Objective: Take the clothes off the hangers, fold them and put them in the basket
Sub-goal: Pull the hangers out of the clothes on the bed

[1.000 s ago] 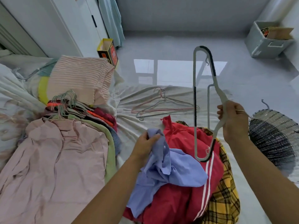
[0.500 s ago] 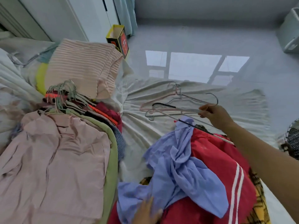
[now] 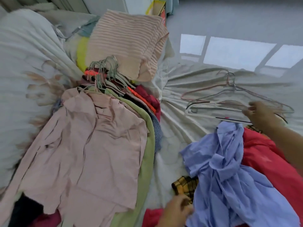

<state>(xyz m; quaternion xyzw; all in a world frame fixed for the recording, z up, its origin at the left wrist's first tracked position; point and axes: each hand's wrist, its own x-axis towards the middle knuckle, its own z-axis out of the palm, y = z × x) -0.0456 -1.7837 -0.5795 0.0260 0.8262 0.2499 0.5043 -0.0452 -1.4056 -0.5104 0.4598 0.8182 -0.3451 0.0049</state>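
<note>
- Since a second ago the right hand (image 3: 260,115) has brought the white hanger (image 3: 205,116) down from upright in the air and laid it on the empty wire hangers (image 3: 232,94) on the bed (image 3: 177,128). The left hand (image 3: 177,210) has slid from the top of the blue shirt (image 3: 229,169) to its near edge. The view has swung left, so the basket is now out of sight.
- The right hand rests on the hook end of the white hanger with its fingers bent around it. Blur hides just how tight the hold is.
- The left hand sits at the near hem of the blue shirt with its fingers curled. I cannot tell whether it grips the cloth or only touches it.
- The blue shirt is off its hanger. It lies crumpled over a red garment (image 3: 270,153), with a yellow plaid garment (image 3: 185,184) showing beneath its edge. It is not yet folded.
- The hung clothes (image 3: 91,145) are stacked on the left of the bed, a pink shirt on top and their hooks (image 3: 106,66) bunched together. Behind them lies a ribbed pink knit (image 3: 126,41).
- Risks:
  - The white hanger's hook may snag in the wire hangers under it. It could then lift back up as the hand draws away.
  - Pulling the blue shirt by one edge may drag the red and plaid garments along, since all three overlap.
  - The shirt is twisted on itself, so folding it without spreading it flat first would likely give a lumpy bundle.
</note>
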